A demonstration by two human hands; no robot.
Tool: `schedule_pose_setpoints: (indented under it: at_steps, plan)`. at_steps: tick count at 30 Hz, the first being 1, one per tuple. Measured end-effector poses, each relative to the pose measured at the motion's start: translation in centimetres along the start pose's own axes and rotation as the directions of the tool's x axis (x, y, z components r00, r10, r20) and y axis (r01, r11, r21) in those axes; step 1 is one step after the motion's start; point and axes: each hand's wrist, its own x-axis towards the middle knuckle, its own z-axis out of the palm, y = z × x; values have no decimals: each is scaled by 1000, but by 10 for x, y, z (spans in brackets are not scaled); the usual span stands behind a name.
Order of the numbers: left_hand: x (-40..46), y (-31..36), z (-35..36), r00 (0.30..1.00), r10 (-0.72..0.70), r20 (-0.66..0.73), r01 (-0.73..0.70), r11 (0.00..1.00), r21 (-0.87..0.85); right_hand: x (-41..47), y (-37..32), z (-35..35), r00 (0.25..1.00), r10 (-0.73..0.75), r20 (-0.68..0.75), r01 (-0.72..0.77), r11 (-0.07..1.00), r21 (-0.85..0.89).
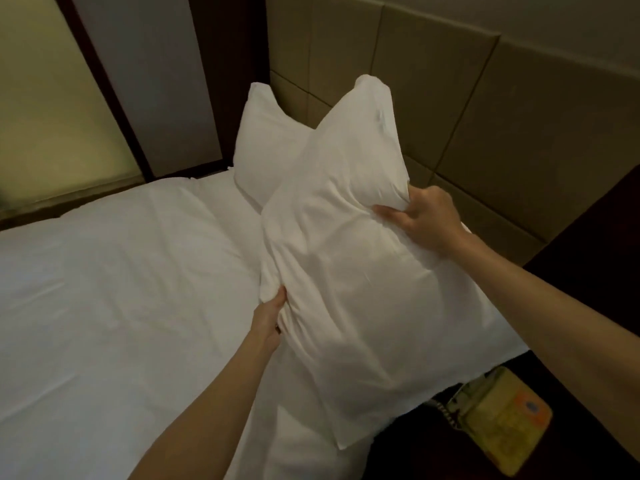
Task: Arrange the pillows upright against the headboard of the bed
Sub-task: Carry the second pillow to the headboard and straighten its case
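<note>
Left forearm: bare, enters from the bottom edge, nearest the lens, and rises toward the middle of the view.
Wall panels (52, 109): pale, framed in dark wood, at upper left beyond the bed.
Bed (114, 289): white sheet, lightly creased, covers the left and centre of the view.
Left hand (268, 318): at the lower left edge of the near pillow; thumb lies on the front face, the other fingers go behind the fabric and are hidden; grip is closed on a bunched fold of the case.
Far pillow (263, 150): white, stands upright on the bed with its upper corner against the headboard; its right part is covered by the near pillow.
Near pillow (349, 258): white, held between both hands in front of the far pillow, tilted with its top corner toward the headboard; its lower corner hangs over the right edge of the bed. Whether it rests on the mattress cannot be told.
Headboard (467, 109): padded tan panels, runs across the upper right behind both pillows.
Right hand (420, 218): at the right edge of the near pillow, fingers curled and clamped on a pinch of fabric.
Telephone (498, 419): yellowish, corded, on a dark surface at lower right, just beside the bed.
</note>
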Motion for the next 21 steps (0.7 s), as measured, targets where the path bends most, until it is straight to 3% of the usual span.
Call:
schedule_pose_setpoints:
  at_steps: [5, 9, 14, 21]
  plan:
    - [20, -24, 101, 998, -60, 15, 57, 985, 163, 23, 94, -22, 996, -83, 37, 87, 990, -109]
    - [33, -30, 151, 1000, -24, 4, 21, 944, 330, 23, 166, -7, 984, 113, 139, -90, 983, -161]
    - [49, -13, 178, 997, 68, -31, -51, 923, 381, 4, 220, 40, 795, 432, 426, -351, 900, -258]
    - [60, 6, 175, 991, 133, -29, -105, 883, 458, -6, 221, 81, 715, 489, 500, -423, 872, -247]
